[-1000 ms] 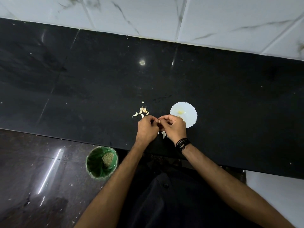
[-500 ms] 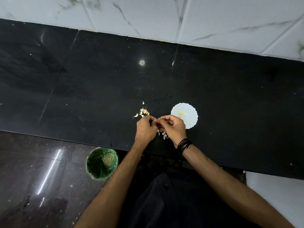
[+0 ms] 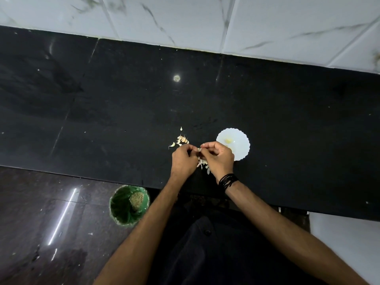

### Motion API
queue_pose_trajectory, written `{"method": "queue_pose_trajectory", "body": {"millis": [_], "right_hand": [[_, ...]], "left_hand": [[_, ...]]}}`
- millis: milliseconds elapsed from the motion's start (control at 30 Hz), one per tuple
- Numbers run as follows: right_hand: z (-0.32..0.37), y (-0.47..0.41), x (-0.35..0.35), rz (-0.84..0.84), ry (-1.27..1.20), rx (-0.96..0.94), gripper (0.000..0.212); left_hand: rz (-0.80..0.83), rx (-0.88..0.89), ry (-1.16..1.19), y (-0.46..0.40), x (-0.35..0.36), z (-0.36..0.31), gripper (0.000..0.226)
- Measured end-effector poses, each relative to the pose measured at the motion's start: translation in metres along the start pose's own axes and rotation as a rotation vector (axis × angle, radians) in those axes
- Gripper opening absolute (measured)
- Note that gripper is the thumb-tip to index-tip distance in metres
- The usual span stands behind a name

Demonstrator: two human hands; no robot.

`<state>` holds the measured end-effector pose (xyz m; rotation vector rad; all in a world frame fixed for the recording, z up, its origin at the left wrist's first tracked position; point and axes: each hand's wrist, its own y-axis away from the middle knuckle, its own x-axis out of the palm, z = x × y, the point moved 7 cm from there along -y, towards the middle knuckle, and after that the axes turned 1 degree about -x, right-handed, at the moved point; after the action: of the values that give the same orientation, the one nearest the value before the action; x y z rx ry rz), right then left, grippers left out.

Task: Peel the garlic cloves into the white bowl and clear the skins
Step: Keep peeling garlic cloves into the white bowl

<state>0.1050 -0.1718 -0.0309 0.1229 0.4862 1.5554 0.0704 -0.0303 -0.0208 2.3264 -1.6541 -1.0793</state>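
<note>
Left hand point(image 3: 183, 159) and right hand point(image 3: 218, 156) both pinch one garlic clove point(image 3: 199, 150), frame centre; slippery clove may drop onto skins point(image 3: 202, 163), missing white bowl point(image 3: 238, 148).

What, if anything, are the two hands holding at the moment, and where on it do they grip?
Both the left hand and the right hand pinch a garlic clove between their fingertips, one at each side; the exact part gripped is too small to tell.

Black polished stone counter point(image 3: 287, 124) across mid-frame, white marble-veined wall tiles point(image 3: 185, 19) along the top, dark glossy floor point(image 3: 30, 223) lower left carrying a bright light streak point(image 3: 62, 215), round light reflection point(image 3: 176, 78) upper centre of counter.
</note>
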Motion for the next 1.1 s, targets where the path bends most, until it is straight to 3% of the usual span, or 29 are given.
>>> {"method": "queue_pose_trajectory", "body": {"millis": [567,833,1100], "right_hand": [[0.013,0.009,-0.011,-0.182,-0.08,-0.072,0.016],[0.008,-0.002,-0.033,-0.113,-0.298,0.101,0.016],[0.015,-0.036,-0.098,-0.098,-0.056,0.09,0.028]], "left_hand": [[0.057,-0.063,0.202,-0.001,0.005,0.004,0.018],[0.068,-0.046,0.086,0.004,0.007,0.011,0.009],[0.021,-0.038,0.086,0.002,0.019,0.01,0.018]]}}
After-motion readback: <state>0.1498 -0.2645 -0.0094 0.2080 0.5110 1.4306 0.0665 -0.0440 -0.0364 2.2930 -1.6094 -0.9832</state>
